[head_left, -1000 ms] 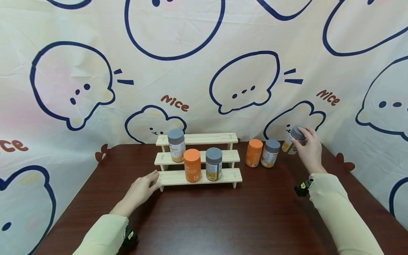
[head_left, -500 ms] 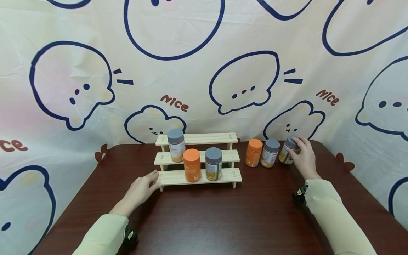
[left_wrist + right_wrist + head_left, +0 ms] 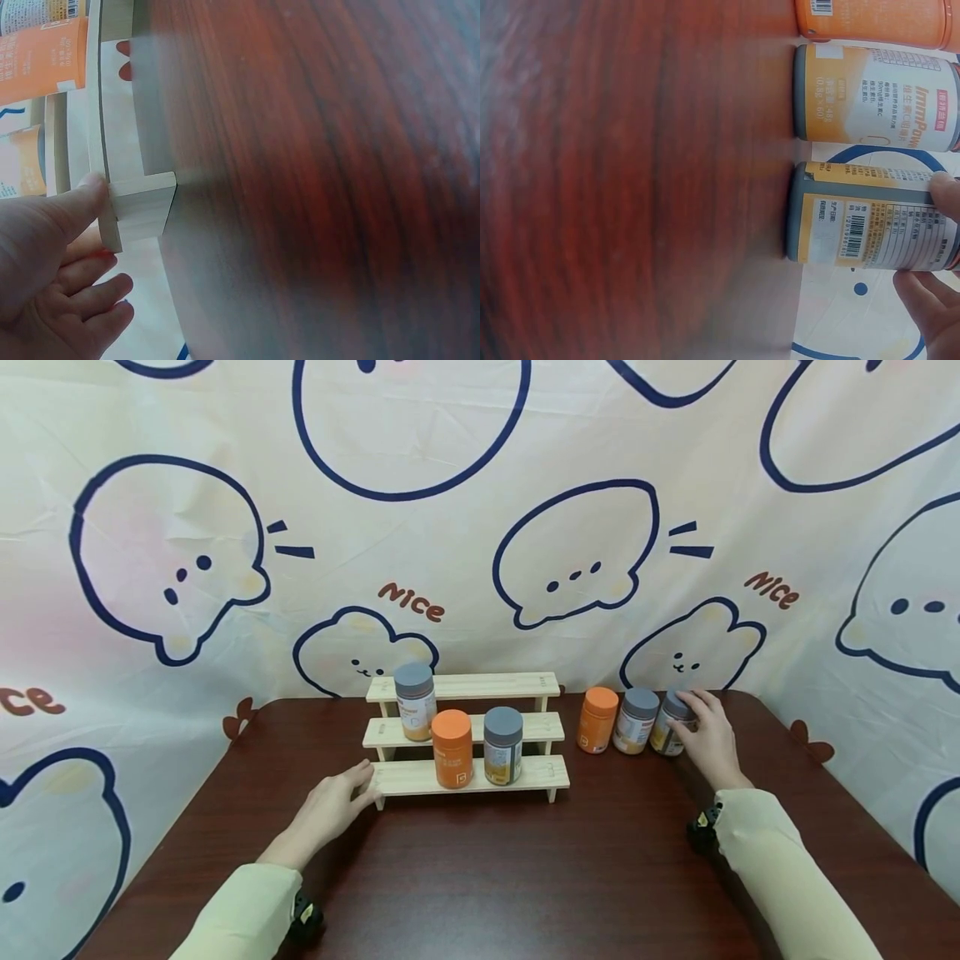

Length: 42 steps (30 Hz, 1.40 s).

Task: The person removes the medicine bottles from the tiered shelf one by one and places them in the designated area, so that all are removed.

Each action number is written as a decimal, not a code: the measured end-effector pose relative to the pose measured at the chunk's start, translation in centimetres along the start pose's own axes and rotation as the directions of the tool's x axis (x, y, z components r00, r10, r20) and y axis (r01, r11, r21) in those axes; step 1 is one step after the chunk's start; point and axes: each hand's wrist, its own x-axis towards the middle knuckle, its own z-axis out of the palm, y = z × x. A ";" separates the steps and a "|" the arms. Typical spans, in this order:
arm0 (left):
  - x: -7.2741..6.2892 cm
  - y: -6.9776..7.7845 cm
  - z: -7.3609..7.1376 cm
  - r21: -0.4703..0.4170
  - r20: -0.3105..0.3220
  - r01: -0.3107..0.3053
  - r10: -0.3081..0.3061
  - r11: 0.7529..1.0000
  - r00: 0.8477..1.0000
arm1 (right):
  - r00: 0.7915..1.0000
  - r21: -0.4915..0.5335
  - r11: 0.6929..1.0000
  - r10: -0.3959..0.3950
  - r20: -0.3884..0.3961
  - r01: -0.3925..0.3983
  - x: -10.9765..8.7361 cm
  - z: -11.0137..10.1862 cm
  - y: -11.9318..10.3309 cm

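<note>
My right hand (image 3: 708, 735) holds a grey-capped supplement bottle (image 3: 665, 735) near its cap, thumb on one side and fingers on the other. That bottle (image 3: 874, 217) stands upright on the table, its barcode label showing in the right wrist view. Beside it are another grey-capped bottle (image 3: 634, 724) and an orange bottle (image 3: 596, 727). My left hand (image 3: 326, 806) pinches the left end of the lowest step of a three-step wooden rack (image 3: 408, 781). On that step stand an orange bottle (image 3: 453, 756) and a grey-capped bottle (image 3: 502, 752). A third bottle (image 3: 415, 706) is higher up, at left.
The dark brown table (image 3: 525, 877) runs back to a patterned cloth backdrop (image 3: 465, 560), which also closes in the sides. The bottles on the table stand between the rack's right end and my right hand.
My right hand has brought its bottle left and down, from tilted to upright beside the other grey-capped bottle. The left hand and the rack have stayed put.
</note>
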 end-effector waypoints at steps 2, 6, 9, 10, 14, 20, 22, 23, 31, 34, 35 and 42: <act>0.0 0.0 0.0 -0.004 -0.002 0.001 -0.001 1.000 1.000 | 1.000 0.003 1.000 0.000 0.000 0.000 0.0 0.0 0.0; -0.1 0.0 0.0 -0.005 -0.010 -0.004 0.004 1.000 1.000 | 1.000 -0.004 1.000 0.009 0.011 -0.009 -0.1 0.0 -0.1; -0.1 0.0 0.0 -0.002 -0.017 -0.011 0.011 1.000 1.000 | 1.000 -0.005 1.000 0.014 0.016 -0.014 -0.2 0.0 -0.2; -0.1 0.0 -0.1 -0.001 -0.019 -0.013 0.013 1.000 1.000 | 1.000 -0.005 1.000 0.016 0.017 -0.015 -0.2 0.0 -0.2; 0.0 0.0 0.0 0.003 -0.019 -0.019 0.019 1.000 1.000 | 0.999 -0.001 1.000 0.027 0.027 -0.027 -0.3 -0.1 -0.3; 0.0 0.0 0.0 0.005 -0.011 -0.010 0.010 1.000 1.000 | 0.998 -0.008 0.999 0.040 0.048 -0.040 -0.5 -0.4 -0.4; 0.0 0.0 0.1 0.004 -0.014 -0.008 0.008 1.000 1.000 | 0.998 -0.014 0.999 0.034 0.047 -0.033 -0.4 -0.5 -0.4; 0.0 0.0 0.1 0.004 -0.016 -0.009 0.009 1.000 1.000 | 0.999 -0.018 0.999 0.027 0.041 -0.027 -0.4 -0.5 -0.5; -0.2 -0.1 0.2 0.020 -0.037 -0.033 0.033 0.999 0.999 | 0.998 -0.009 0.998 -0.055 -0.011 0.055 0.7 -1.1 -1.8; -0.2 -0.1 0.2 0.021 -0.037 -0.035 0.035 0.999 0.999 | 0.998 0.013 0.998 -0.069 -0.004 0.069 1.4 -1.6 -2.9; -0.2 -0.1 0.2 0.021 -0.036 -0.035 0.036 0.999 0.999 | 0.997 0.024 0.997 -0.074 -0.001 0.074 1.7 -1.8 -3.3; -0.1 0.0 0.2 0.011 -0.023 -0.022 0.022 1.000 0.999 | 0.992 0.075 0.990 -0.119 0.048 0.116 3.3 -2.3 -6.6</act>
